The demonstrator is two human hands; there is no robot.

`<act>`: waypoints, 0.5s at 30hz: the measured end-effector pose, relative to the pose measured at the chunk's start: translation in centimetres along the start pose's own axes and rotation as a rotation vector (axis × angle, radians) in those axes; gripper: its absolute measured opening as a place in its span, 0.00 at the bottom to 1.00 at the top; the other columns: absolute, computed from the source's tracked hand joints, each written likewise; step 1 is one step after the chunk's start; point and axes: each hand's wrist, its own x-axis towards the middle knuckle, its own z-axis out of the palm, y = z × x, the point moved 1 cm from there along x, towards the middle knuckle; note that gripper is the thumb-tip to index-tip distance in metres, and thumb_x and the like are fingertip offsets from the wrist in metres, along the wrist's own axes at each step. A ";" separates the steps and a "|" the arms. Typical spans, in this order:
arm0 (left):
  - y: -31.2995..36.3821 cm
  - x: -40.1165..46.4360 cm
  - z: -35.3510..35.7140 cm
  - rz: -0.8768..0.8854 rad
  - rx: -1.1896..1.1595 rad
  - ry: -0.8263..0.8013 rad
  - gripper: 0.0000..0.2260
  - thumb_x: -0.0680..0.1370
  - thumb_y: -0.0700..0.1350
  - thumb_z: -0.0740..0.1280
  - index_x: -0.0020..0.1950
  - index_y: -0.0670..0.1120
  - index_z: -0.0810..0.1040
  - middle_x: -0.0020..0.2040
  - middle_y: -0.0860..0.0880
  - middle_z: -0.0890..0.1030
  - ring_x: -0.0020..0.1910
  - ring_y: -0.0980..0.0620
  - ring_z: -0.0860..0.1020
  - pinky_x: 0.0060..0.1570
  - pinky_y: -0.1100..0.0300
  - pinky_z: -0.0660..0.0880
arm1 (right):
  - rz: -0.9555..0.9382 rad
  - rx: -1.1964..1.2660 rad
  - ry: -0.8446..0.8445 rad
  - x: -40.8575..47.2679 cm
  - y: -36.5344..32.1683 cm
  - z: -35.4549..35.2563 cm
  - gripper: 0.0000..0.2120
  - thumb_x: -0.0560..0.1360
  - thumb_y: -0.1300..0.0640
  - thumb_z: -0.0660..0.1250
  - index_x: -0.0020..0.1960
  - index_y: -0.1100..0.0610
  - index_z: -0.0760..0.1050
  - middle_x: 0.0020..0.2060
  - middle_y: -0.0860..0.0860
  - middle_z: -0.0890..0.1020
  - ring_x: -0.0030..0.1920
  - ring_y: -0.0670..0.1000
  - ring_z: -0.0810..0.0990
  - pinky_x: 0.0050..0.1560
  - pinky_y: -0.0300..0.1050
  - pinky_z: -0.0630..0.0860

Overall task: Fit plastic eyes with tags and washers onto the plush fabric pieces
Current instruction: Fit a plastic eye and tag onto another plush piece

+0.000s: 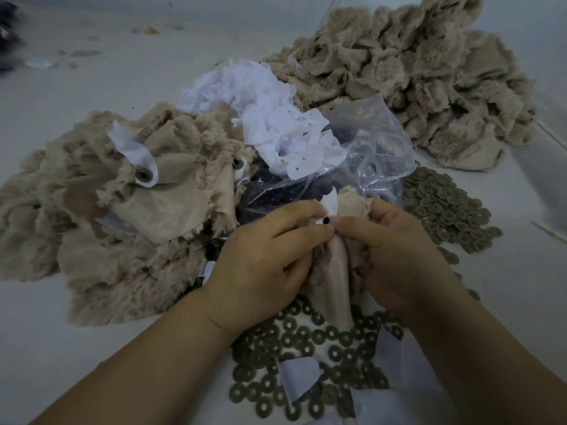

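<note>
Pinching one beige plush fabric piece (329,271) between left hand (264,259) and right hand (395,256), a small black plastic eye (326,221) and white tag (329,203) showing at the fingertips.

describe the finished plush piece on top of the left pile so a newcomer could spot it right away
Start at the big tan plush heap on the left of the table. On its top lies a piece turned smooth side up. Unlike its furry neighbours, it carries a white tag pinned by a round brownish washer.

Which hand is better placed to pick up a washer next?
Probably right: the right hand lies nearest the washers, while the left hand pinches the plush piece at the eye.
</note>
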 end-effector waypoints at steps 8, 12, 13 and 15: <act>0.3 -0.1 -0.7 0.089 0.080 0.072 0.07 0.75 0.28 0.67 0.49 0.34 0.84 0.50 0.39 0.83 0.49 0.46 0.82 0.54 0.57 0.79 | 0.060 -0.128 -0.127 -0.9 -0.3 0.1 0.18 0.67 0.59 0.72 0.56 0.64 0.81 0.47 0.62 0.86 0.46 0.60 0.86 0.41 0.45 0.82; 0.1 0.2 -1.7 0.068 0.123 0.080 0.11 0.73 0.26 0.63 0.49 0.34 0.83 0.50 0.39 0.83 0.50 0.46 0.81 0.58 0.63 0.74 | -0.104 -0.702 0.007 -0.8 -2.1 -1.3 0.12 0.76 0.52 0.71 0.34 0.52 0.81 0.24 0.47 0.79 0.25 0.49 0.77 0.25 0.37 0.72; -0.1 0.3 -2.0 0.065 0.118 0.070 0.11 0.73 0.26 0.63 0.49 0.34 0.83 0.49 0.39 0.82 0.49 0.46 0.81 0.57 0.63 0.75 | -0.120 -0.909 0.005 -0.8 -2.7 -2.0 0.14 0.75 0.51 0.71 0.32 0.51 0.80 0.23 0.47 0.79 0.23 0.48 0.77 0.24 0.38 0.73; -0.3 0.5 -2.3 0.079 0.097 0.037 0.12 0.71 0.26 0.63 0.48 0.34 0.83 0.48 0.39 0.82 0.47 0.45 0.81 0.54 0.61 0.76 | -0.027 -1.226 -0.111 -0.8 -3.7 -3.0 0.09 0.73 0.52 0.74 0.34 0.50 0.82 0.26 0.49 0.83 0.26 0.49 0.81 0.25 0.42 0.76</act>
